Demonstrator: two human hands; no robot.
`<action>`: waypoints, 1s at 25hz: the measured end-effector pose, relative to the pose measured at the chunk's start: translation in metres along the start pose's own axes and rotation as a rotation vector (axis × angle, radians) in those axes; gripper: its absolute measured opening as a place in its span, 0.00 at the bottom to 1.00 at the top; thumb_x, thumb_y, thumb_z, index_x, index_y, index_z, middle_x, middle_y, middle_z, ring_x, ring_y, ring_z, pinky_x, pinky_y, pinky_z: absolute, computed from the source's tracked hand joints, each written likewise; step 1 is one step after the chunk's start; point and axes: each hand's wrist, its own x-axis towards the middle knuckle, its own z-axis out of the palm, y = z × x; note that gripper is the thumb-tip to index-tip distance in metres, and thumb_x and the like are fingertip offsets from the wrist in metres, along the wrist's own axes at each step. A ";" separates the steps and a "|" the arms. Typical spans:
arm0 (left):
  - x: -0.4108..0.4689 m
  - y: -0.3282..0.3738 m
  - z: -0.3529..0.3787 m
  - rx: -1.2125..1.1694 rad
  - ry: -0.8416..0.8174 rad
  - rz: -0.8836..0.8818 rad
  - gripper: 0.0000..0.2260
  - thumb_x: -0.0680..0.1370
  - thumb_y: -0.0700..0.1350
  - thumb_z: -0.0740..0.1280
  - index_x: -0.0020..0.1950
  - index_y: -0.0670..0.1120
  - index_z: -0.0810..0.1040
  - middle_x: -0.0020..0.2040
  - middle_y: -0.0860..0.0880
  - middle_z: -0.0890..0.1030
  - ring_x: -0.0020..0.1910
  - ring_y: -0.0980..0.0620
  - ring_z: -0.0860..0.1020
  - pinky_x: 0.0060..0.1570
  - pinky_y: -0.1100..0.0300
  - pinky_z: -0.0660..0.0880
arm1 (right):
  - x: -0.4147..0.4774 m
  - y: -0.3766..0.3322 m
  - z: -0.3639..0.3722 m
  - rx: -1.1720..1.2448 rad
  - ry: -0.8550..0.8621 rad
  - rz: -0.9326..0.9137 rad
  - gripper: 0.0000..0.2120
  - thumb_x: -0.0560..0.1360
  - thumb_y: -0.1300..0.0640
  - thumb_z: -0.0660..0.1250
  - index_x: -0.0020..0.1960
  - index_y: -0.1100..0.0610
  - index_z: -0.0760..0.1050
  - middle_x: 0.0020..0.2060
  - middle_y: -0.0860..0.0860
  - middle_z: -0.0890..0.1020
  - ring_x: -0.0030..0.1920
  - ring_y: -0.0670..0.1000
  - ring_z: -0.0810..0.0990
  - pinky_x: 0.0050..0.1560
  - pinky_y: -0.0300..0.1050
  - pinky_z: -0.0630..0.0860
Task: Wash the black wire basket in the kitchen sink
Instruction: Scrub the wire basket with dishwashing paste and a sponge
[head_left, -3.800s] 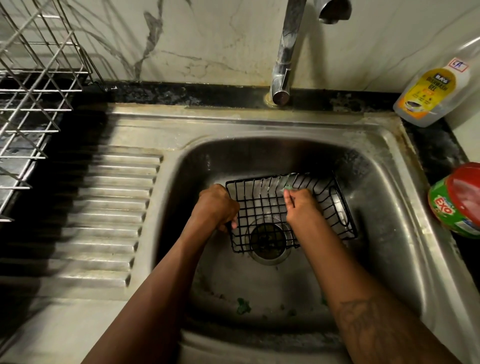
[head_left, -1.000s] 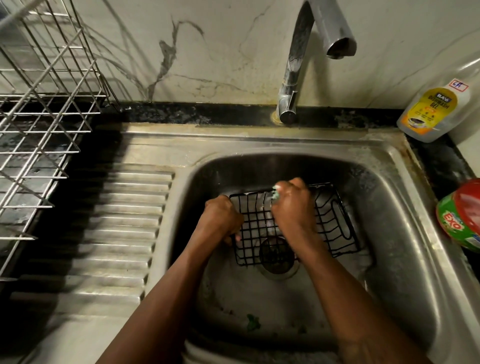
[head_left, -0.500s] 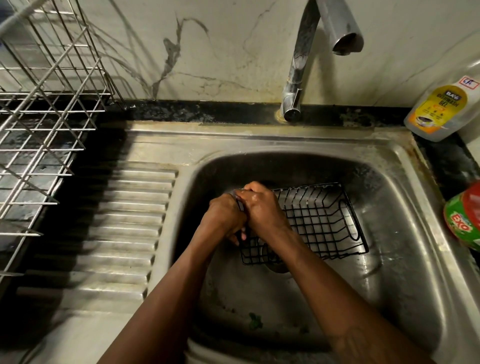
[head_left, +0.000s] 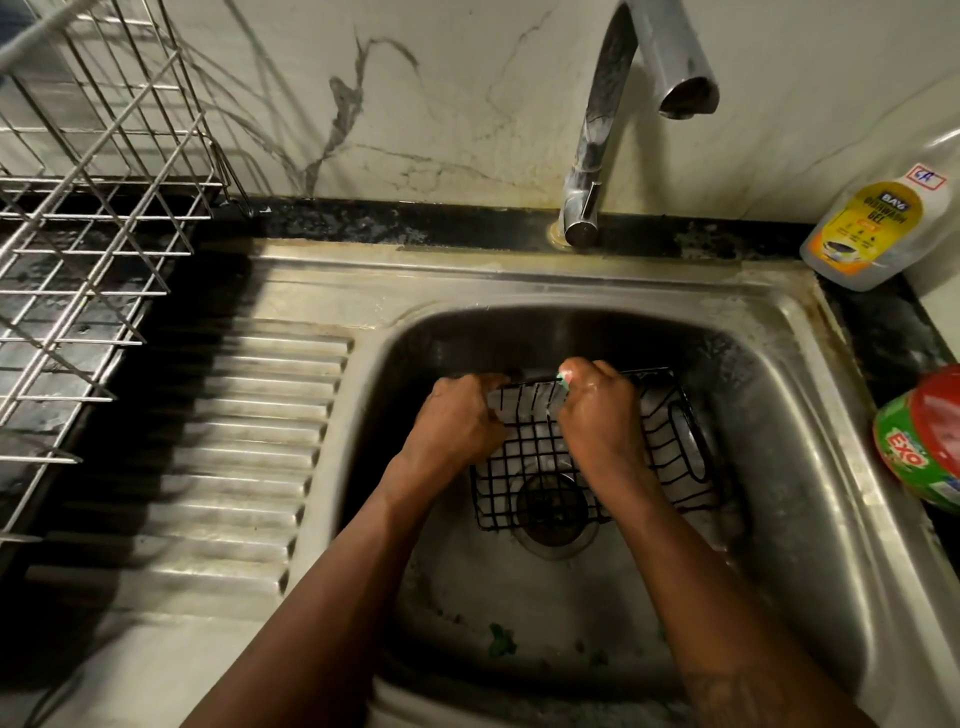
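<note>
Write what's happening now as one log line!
left hand: grips black wire basket | right hand: pinches green pad against far rim | tap: not running

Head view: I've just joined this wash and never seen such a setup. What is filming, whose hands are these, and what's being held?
There is no machine here. One camera worn on a person's head looks down at their two bare hands. The black wire basket sits in the steel sink, partly over the drain. The left hand grips the basket's left rim. The right hand pinches a small green-and-white scrub pad at the far rim. No water is coming from the tap. A wire dish rack is at the far left. On the right counter are a dishwash gel bottle and a green-and-red tub.
</note>
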 end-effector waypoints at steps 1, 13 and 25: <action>-0.001 0.000 0.000 0.033 0.042 0.027 0.20 0.76 0.43 0.70 0.67 0.56 0.80 0.56 0.50 0.85 0.53 0.50 0.83 0.53 0.63 0.76 | 0.002 0.000 0.002 0.034 -0.008 -0.037 0.11 0.74 0.68 0.65 0.50 0.56 0.81 0.42 0.51 0.79 0.38 0.51 0.79 0.33 0.42 0.77; 0.001 -0.006 -0.006 0.157 0.112 -0.124 0.08 0.72 0.54 0.74 0.46 0.52 0.88 0.38 0.51 0.86 0.40 0.51 0.84 0.38 0.64 0.71 | -0.005 -0.021 0.006 0.426 -0.080 -0.187 0.09 0.78 0.64 0.68 0.54 0.58 0.85 0.47 0.51 0.87 0.47 0.44 0.84 0.52 0.35 0.80; 0.001 0.017 -0.006 -0.427 -0.572 -0.496 0.16 0.82 0.47 0.68 0.69 0.46 0.74 0.41 0.38 0.83 0.40 0.42 0.86 0.44 0.47 0.85 | 0.009 0.004 0.003 0.302 0.104 0.079 0.13 0.75 0.68 0.72 0.59 0.60 0.83 0.55 0.55 0.82 0.52 0.51 0.83 0.54 0.38 0.81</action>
